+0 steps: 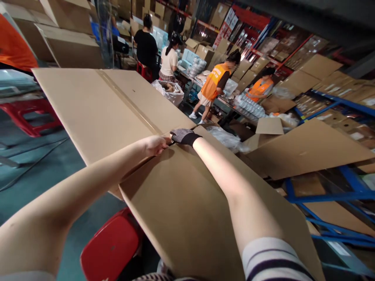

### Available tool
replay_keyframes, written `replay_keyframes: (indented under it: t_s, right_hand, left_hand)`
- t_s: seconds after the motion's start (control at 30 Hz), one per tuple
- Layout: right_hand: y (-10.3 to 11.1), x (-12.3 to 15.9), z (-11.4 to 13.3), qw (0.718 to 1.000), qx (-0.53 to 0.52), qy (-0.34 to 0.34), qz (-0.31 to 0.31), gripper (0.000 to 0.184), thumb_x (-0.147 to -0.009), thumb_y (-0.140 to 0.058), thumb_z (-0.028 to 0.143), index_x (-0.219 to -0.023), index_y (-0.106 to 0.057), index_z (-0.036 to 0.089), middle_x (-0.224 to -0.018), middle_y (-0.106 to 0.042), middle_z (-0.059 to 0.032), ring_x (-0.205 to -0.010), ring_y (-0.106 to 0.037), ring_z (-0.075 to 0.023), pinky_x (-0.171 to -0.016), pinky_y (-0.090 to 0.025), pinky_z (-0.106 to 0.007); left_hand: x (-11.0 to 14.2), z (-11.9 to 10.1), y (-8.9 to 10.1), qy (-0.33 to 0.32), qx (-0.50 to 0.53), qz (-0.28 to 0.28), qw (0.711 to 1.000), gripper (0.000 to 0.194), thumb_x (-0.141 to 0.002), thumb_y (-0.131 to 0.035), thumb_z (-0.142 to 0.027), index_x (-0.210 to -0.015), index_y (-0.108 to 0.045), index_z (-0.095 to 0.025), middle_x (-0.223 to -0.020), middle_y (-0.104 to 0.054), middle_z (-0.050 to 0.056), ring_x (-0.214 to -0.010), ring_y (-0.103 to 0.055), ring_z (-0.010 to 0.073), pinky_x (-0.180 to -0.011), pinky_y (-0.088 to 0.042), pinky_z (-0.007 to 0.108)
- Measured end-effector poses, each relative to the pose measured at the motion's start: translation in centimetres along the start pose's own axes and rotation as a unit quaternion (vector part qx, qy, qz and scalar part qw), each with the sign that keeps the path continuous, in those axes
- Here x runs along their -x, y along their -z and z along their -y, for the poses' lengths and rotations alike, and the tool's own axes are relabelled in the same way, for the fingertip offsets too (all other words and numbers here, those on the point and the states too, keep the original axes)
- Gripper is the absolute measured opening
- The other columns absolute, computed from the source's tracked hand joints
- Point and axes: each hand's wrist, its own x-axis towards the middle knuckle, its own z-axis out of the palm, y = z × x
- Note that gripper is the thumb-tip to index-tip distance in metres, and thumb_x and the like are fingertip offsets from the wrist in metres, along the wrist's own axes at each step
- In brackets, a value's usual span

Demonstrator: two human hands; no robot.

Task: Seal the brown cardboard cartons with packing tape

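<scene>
A red plastic stool (111,246) sits low at my left, under the big cardboard box (102,105) I lean over. My left hand (155,145) is bare, fingers curled shut on the edge of the near flap (187,210) at the box's centre seam. Just beside it, my gloved right hand (183,136) is closed on the same edge. The bare fingers could get cut on that cardboard edge if the flap slips. Further right, loose flattened cardboard (307,148) lies on a blue rack (336,195); 4 people work beyond.
</scene>
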Motion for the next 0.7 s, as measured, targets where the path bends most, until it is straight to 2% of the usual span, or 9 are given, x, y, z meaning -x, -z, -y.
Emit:
replay_keyframes:
  t_s: [0.13,0.27,0.4,0.47,0.57,0.7]
  right_hand:
    - [0.8,-1.0,-1.4,0.995,-0.079,0.043,0.032,0.022,-0.089,-0.05,0.018,-0.099,-0.069,0.014,-0.102,-0.071,-0.0062,-0.09,-0.063,-0.0151,-0.08,-0.044,-0.022]
    - [0.5,-1.3,-1.4,0.998,-0.037,0.036,0.028,0.02,-0.089,-0.053,0.025,-0.097,-0.07,0.017,-0.099,-0.071,-0.0065,-0.089,-0.063,-0.0162,-0.078,-0.044,-0.023]
    - [-0.9,-1.1,-0.4,0.999,0.028,-0.009,-0.027,0.035,-0.094,-0.048,0.045,-0.103,-0.071,0.019,-0.109,-0.071,-0.0103,-0.097,-0.064,-0.0207,-0.079,-0.045,-0.027]
    - [-1.8,-1.1,-0.1,0.995,0.064,-0.016,-0.07,0.041,-0.098,-0.041,0.049,-0.108,-0.07,0.022,-0.114,-0.07,-0.0115,-0.104,-0.064,-0.0238,-0.083,-0.045,-0.031]
    - [-2.8,-1.1,0.2,0.987,0.105,0.0,-0.121,0.042,-0.101,-0.034,0.045,-0.116,-0.065,0.022,-0.115,-0.069,-0.0128,-0.105,-0.065,-0.0262,-0.084,-0.045,-0.034]
    - [-3.3,-0.9,0.1,0.985,0.068,-0.048,-0.151,0.035,-0.1,-0.03,0.034,-0.124,-0.053,0.02,-0.101,-0.072,-0.01,-0.09,-0.068,-0.0241,-0.076,-0.045,-0.032]
  left_hand:
    - [-0.2,0.1,0.5,0.0,0.033,0.02,0.999,0.078,-0.064,-0.048,0.005,-0.139,-0.045,-0.02,-0.066,-0.055,-0.003,-0.043,-0.048,0.0065,-0.039,-0.035,0.013]
    - [0.0,0.8,0.4,-0.024,0.044,0.009,0.999,0.08,-0.064,-0.051,0.003,-0.14,-0.043,-0.021,-0.068,-0.056,-0.004,-0.042,-0.045,0.0057,-0.036,-0.031,0.013]
    - [0.2,1.6,0.4,-0.055,0.043,-0.001,0.998,0.081,-0.066,-0.05,0.003,-0.143,-0.042,-0.023,-0.066,-0.051,-0.005,-0.04,-0.037,0.0035,-0.035,-0.026,0.011]
    - [0.3,1.8,0.3,-0.061,0.048,0.002,0.997,0.084,-0.068,-0.05,0.002,-0.146,-0.04,-0.027,-0.064,-0.046,-0.005,-0.04,-0.033,0.0036,-0.035,-0.023,0.011]
    - [0.5,2.0,0.2,-0.057,0.063,0.007,0.996,0.087,-0.069,-0.048,0.002,-0.149,-0.034,-0.028,-0.064,-0.045,-0.005,-0.041,-0.034,0.0045,-0.034,-0.024,0.01]
    - [0.9,2.0,0.3,-0.055,0.071,-0.003,0.996,0.09,-0.071,-0.046,0.002,-0.155,-0.022,-0.024,-0.067,-0.047,-0.003,-0.044,-0.038,0.0055,-0.035,-0.028,0.01]
